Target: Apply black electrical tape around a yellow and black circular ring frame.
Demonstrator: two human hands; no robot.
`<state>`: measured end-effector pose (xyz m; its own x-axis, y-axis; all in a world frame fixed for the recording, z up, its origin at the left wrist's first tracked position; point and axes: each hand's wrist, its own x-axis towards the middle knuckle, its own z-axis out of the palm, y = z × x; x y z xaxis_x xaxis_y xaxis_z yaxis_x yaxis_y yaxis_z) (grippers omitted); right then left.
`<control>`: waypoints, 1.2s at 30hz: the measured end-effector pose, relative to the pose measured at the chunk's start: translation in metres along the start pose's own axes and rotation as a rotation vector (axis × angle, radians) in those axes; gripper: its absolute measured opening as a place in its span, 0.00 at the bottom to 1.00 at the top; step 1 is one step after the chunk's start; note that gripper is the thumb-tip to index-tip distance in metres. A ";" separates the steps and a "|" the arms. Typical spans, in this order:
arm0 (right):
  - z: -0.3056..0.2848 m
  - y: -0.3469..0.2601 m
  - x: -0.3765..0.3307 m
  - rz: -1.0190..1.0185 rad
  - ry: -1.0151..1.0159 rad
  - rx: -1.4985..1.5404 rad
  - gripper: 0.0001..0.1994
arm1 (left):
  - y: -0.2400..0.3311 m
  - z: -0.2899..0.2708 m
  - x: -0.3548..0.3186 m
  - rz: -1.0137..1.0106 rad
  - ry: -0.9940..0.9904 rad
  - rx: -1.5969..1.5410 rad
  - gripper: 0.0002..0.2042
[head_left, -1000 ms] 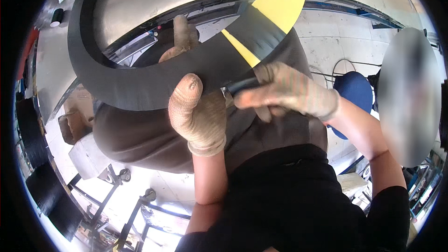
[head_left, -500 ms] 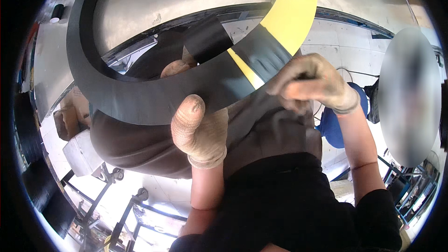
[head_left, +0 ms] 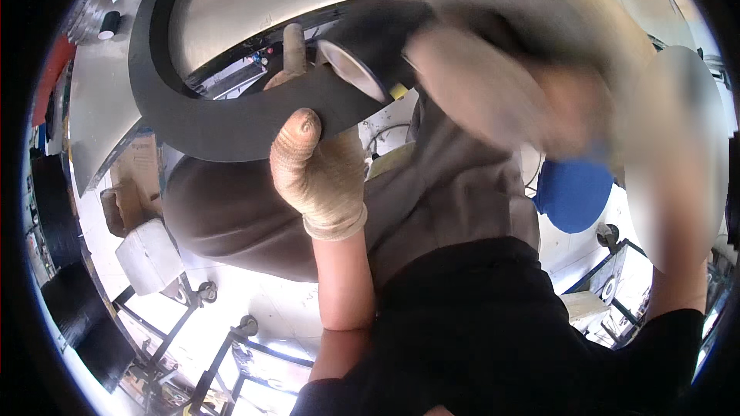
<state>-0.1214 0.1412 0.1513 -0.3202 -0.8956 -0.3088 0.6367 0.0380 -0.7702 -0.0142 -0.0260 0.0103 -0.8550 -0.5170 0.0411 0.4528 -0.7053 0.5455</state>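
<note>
My left hand [head_left: 320,177], in a knitted glove, grips a broad, flat black ring [head_left: 223,131] over my lap. The thumb stands up at the ring's near edge; the fingers go underneath, and gloved fingertips show inside the ring's opening. Close to those fingertips is a black roll with a pale core [head_left: 364,78], probably tape, tilted against the ring. My right hand [head_left: 501,69], also gloved, is raised at upper right and badly smeared by motion. It hides the ring's right side, and its fingers cannot be read. A small yellow patch shows beside the roll.
A metal-topped table [head_left: 254,0] lies beyond the ring. A small black cylinder [head_left: 109,25] stands on its left part. Cardboard [head_left: 139,177] and wheeled metal frames [head_left: 208,370] are on the left floor. A blue rounded object [head_left: 574,192] is at right, beside a blurred-out area.
My right hand has swung up and away from the ring's near right edge. The ring has tilted and shifted; its yellow section is mostly out of sight. The roll's pale core now shows.
</note>
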 end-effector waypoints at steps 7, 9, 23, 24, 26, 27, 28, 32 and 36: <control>-0.043 0.117 0.017 0.154 0.267 -0.421 0.23 | 0.003 -0.011 0.006 0.012 -0.035 0.072 0.29; -0.082 0.139 0.051 -0.338 0.280 -0.623 0.21 | 0.005 -0.010 0.005 0.002 -0.032 0.106 0.30; -0.098 0.053 -0.009 -0.203 0.095 -0.223 0.21 | -0.020 0.027 -0.014 -0.006 0.108 -0.020 0.30; -0.084 0.041 -0.020 -0.092 0.314 -0.347 0.22 | -0.024 0.030 -0.015 0.009 0.132 0.055 0.30; -0.057 0.022 -0.033 -0.022 0.649 -0.663 0.24 | -0.026 0.033 -0.014 -0.005 0.131 0.130 0.29; -0.046 0.015 -0.036 -0.054 0.758 -0.899 0.25 | -0.025 0.034 -0.014 -0.012 0.078 0.104 0.30; -0.039 0.009 -0.038 -0.218 0.865 -1.005 0.24 | -0.024 0.033 -0.014 -0.025 0.053 0.070 0.31; -0.034 0.008 -0.014 -0.355 0.284 -0.774 0.23 | -0.021 0.026 -0.016 -0.022 0.019 0.031 0.30; -0.015 0.005 0.041 0.034 0.103 -0.208 0.23 | -0.019 0.015 -0.012 -0.057 0.022 0.039 0.26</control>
<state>-0.1421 0.1114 0.1266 -0.3780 -0.8426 -0.3836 0.4934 0.1673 -0.8536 -0.0164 0.0005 0.0117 -0.8730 -0.4877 -0.0095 0.3930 -0.7147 0.5786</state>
